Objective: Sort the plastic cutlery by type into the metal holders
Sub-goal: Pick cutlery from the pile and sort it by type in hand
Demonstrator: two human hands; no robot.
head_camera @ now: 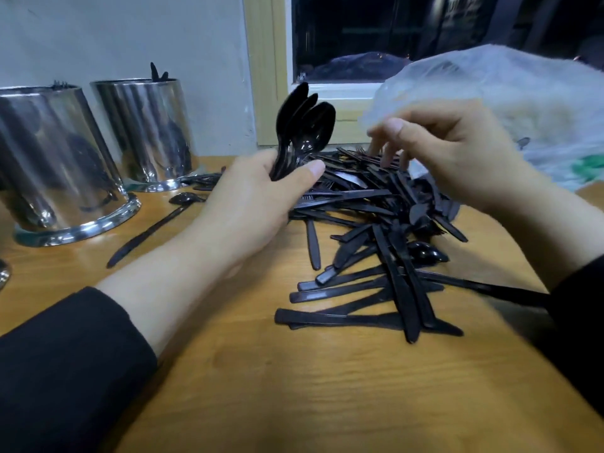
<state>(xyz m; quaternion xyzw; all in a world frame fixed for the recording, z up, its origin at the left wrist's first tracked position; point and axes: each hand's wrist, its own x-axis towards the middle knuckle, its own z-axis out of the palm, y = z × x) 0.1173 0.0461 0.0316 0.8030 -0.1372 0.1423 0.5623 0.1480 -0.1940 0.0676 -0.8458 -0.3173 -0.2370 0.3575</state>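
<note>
Mid-sort: gathering spoons out of the pile

Left hand (258, 197) has its fingers and thumb wrapped around a bunch of spoons (302, 125), bowls up, at center frame. Right hand (457, 152) hovers over the far side of the pile (376, 223) with fingers loosely spread; it's blurry, so I can't tell if it's pinching anything. Looks like it's still picking out spoons, and next the bunch needs dropping into the right holder. Two holders (55, 165) sit upper left, a stray spoon (153, 230) lying just beside them. Wooden table (294, 387), plastic bag (490, 93) upper right, dark window (359, 34) behind.
</note>
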